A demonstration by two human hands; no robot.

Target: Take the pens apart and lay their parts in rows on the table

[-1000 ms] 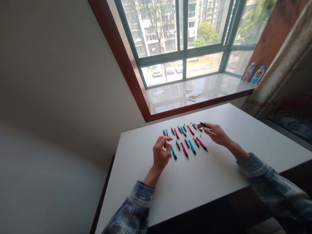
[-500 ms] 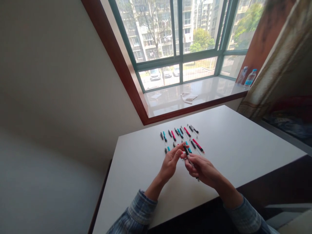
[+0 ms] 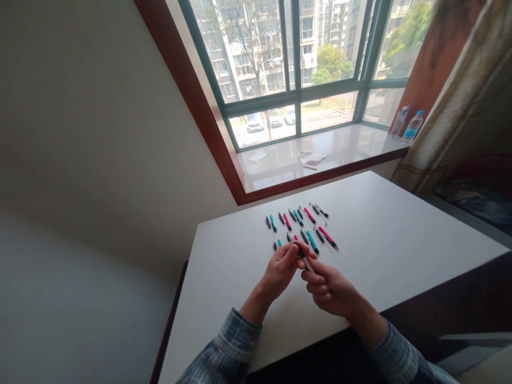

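Note:
A pen (image 3: 307, 262) with a black front section and a pale grey barrel is held between my two hands above the table. My left hand (image 3: 282, 268) pinches its black end between thumb and fingers. The fingers of my right hand (image 3: 330, 285) are wrapped round the grey barrel, and the rear end is hidden in them. Just beyond my hands lie pen parts in two rough rows, among them a blue barrel (image 3: 312, 241), a red barrel (image 3: 328, 238) and a black piece (image 3: 319, 235). My left fingers partly cover the nearer row.
The parts lie on a white table (image 3: 224, 277). Behind it is a windowsill (image 3: 276, 173) with a crumpled paper (image 3: 311, 159) and a water bottle (image 3: 413, 126). A curtain (image 3: 444, 101) hangs at the right, and a bare wall (image 3: 100, 160) stands at the left.
My left hand has closed from loosely spread fingers into a pinch on the pen's black end. My right hand has shifted slightly, with the pen still in it.

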